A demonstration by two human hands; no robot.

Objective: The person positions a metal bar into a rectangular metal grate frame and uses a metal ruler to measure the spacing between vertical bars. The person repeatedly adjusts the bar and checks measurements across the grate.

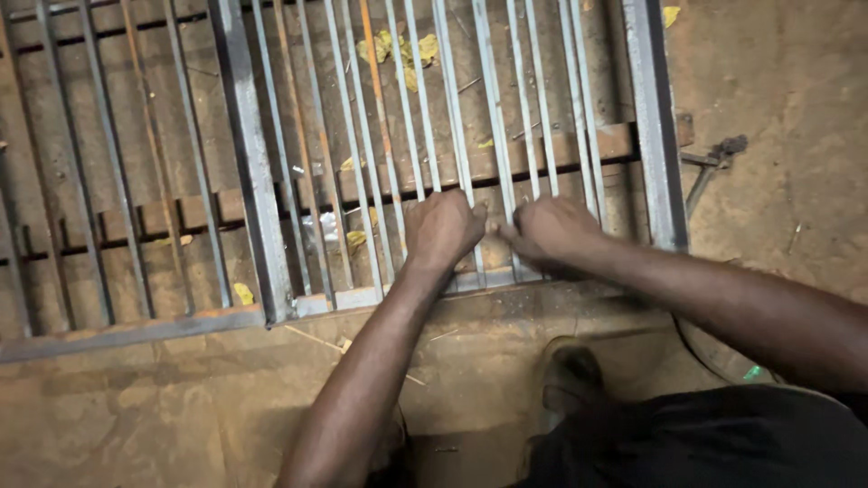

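Head view: left hand (443, 228) and right hand (549, 230) are reaching forward, fingers curling tight around thin bars (495, 136) of the metal grille (253, 181), lying on the floor (787, 81) near its lower frame edge.

A second metal grille (117, 181) lies to the left, its thin bars rusted in places, resting across a wooden plank (172, 215) on the dirt floor (787, 108). Dry yellow leaves (402, 47) are scattered under the bars near the top (a few more sit lower down, by the plank). A small dark tool (714, 158) lies on the floor at the right. A dark shoe (570, 375) stands on the ground near the bottom, beside a dark trouser leg (705, 443).
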